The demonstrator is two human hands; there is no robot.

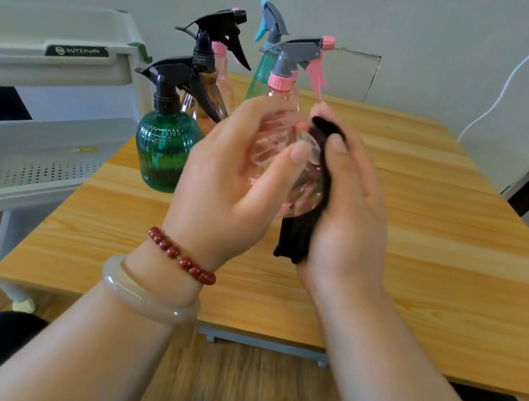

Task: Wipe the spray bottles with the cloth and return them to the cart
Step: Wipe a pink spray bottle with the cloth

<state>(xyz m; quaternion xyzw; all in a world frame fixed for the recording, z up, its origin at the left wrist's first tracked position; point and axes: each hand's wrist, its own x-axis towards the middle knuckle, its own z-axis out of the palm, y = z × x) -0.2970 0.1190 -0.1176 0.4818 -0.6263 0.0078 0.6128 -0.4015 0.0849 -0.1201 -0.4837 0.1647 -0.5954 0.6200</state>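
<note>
Clear pink plastic spray bottle, grey-headed, is held upright above the light wooden table, centre. Left hand curls round its body. Right hand grips a black cloth against its right side. White plastic cart stands left.

Head-worn, downward, close over table

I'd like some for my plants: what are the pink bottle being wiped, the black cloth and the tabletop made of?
The pink bottle is probably thin plastic, glossy and see-through, with moulded ribs. The black cloth is soft matte fabric, hanging limp; weave too blurred to tell. The tabletop has a wood-grain surface; solid wood or laminate, cannot tell.
</note>
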